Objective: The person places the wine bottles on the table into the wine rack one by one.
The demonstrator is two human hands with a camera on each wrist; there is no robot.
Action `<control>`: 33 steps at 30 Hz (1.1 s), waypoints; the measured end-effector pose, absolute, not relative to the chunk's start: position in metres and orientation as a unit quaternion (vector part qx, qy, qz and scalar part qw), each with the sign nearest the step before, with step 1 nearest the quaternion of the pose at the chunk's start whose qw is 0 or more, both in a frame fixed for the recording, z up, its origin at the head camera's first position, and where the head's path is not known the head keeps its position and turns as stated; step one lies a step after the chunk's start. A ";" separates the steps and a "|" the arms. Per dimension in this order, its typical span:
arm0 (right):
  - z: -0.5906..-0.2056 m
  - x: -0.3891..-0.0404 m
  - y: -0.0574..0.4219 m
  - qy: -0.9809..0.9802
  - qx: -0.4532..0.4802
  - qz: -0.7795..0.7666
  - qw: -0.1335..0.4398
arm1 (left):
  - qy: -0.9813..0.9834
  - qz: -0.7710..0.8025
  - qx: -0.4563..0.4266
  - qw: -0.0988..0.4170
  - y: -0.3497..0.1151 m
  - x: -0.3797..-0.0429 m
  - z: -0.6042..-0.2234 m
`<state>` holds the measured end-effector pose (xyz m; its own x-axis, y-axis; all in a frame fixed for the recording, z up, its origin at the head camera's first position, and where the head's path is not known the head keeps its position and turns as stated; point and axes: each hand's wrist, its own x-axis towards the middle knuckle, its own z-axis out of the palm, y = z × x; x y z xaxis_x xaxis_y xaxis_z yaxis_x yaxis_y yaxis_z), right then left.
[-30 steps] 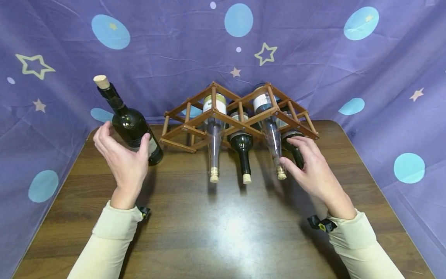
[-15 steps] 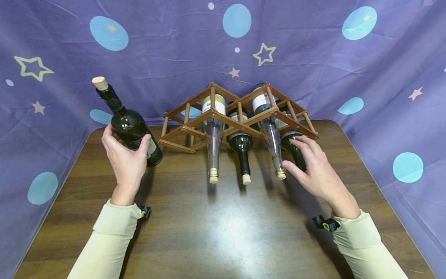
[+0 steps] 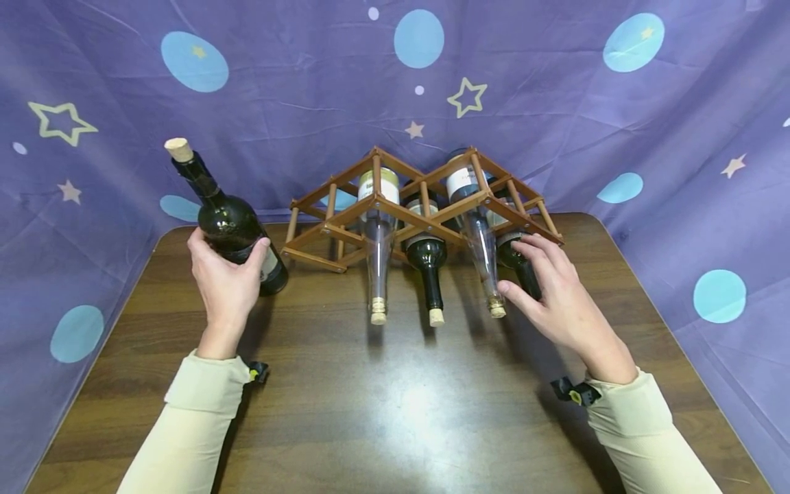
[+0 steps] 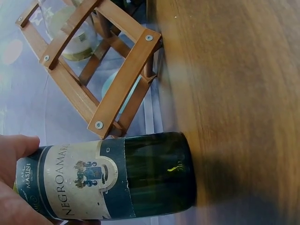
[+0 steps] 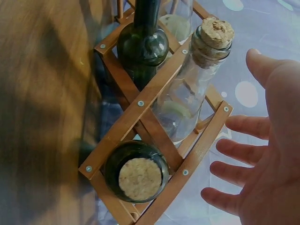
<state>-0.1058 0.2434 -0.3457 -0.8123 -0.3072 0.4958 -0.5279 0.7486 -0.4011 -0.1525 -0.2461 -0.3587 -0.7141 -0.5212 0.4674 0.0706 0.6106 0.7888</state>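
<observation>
My left hand [image 3: 227, 281] grips a dark green corked wine bottle [image 3: 228, 223] round its body, left of the rack. The bottle stands roughly upright, its base at the tabletop, and its label [image 4: 82, 180] faces the left wrist camera. My right hand [image 3: 564, 302] hovers with fingers spread beside the rack's right end, holding nothing. In the right wrist view, a clear bottle [image 5: 185, 93] and a corked green bottle [image 5: 110, 171] lie in the wooden wine rack [image 5: 171, 154], apart from the fingers [image 5: 246, 124].
The folding rack stands at the back of the wooden table [image 3: 345, 412]. Another clear bottle [image 3: 379, 254] and a green bottle [image 3: 432, 264] lie in it, necks toward me. A purple patterned cloth [image 3: 321, 82] hangs behind and at both sides.
My left hand has closed in round the dark bottle, its fingers moving right and behind the glass. My right hand has shifted only slightly, and the racked bottles have stayed put.
</observation>
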 end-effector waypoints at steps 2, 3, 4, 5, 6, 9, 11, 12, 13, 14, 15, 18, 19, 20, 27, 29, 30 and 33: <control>-0.344 -0.106 0.243 -0.909 0.234 0.274 0.210 | -0.825 -0.422 0.136 0.351 -0.246 -0.152 -0.359; -0.343 -0.106 0.243 -0.907 0.237 0.275 0.212 | -0.824 -0.423 0.136 0.351 -0.246 -0.152 -0.358; -0.342 -0.106 0.242 -0.906 0.239 0.276 0.214 | -0.823 -0.424 0.137 0.352 -0.246 -0.151 -0.359; -0.342 -0.107 0.242 -0.905 0.241 0.277 0.216 | -0.823 -0.425 0.137 0.352 -0.246 -0.150 -0.359; -0.341 -0.107 0.242 -0.904 0.242 0.277 0.218 | -0.822 -0.425 0.137 0.353 -0.246 -0.149 -0.359; -0.339 -0.107 0.241 -0.902 0.242 0.280 0.222 | -0.820 -0.426 0.135 0.357 -0.246 -0.147 -0.360; -0.338 -0.107 0.240 -0.902 0.240 0.281 0.222 | -0.819 -0.427 0.132 0.359 -0.246 -0.146 -0.360; -0.338 -0.107 0.240 -0.902 0.240 0.282 0.223 | -0.819 -0.427 0.130 0.361 -0.246 -0.145 -0.360; -0.337 -0.106 0.239 -0.902 0.239 0.283 0.222 | -0.818 -0.428 0.127 0.363 -0.245 -0.144 -0.359; -0.336 -0.106 0.239 -0.902 0.239 0.284 0.222 | -0.817 -0.428 0.125 0.365 -0.245 -0.143 -0.359; -0.336 -0.106 0.239 -0.902 0.239 0.284 0.221 | -0.816 -0.429 0.124 0.367 -0.245 -0.142 -0.359; -0.334 -0.106 0.237 -0.902 0.239 0.284 0.219 | -0.813 -0.431 0.123 0.372 -0.243 -0.140 -0.357; -0.333 -0.106 0.236 -0.903 0.240 0.283 0.218 | -0.812 -0.432 0.123 0.373 -0.243 -0.140 -0.356; -0.332 -0.106 0.236 -0.903 0.240 0.283 0.218 | -0.811 -0.434 0.125 0.374 -0.242 -0.139 -0.355; -0.327 -0.105 0.230 -0.901 0.246 0.277 0.226 | -0.802 -0.437 0.116 0.390 -0.239 -0.134 -0.346; -0.325 -0.105 0.229 -0.899 0.249 0.276 0.230 | -0.799 -0.439 0.110 0.397 -0.236 -0.133 -0.342; -0.325 -0.105 0.228 -0.898 0.250 0.276 0.232 | -0.797 -0.439 0.105 0.400 -0.235 -0.132 -0.341; -0.322 -0.105 0.226 -0.897 0.254 0.278 0.233 | -0.794 -0.440 0.095 0.409 -0.229 -0.128 -0.332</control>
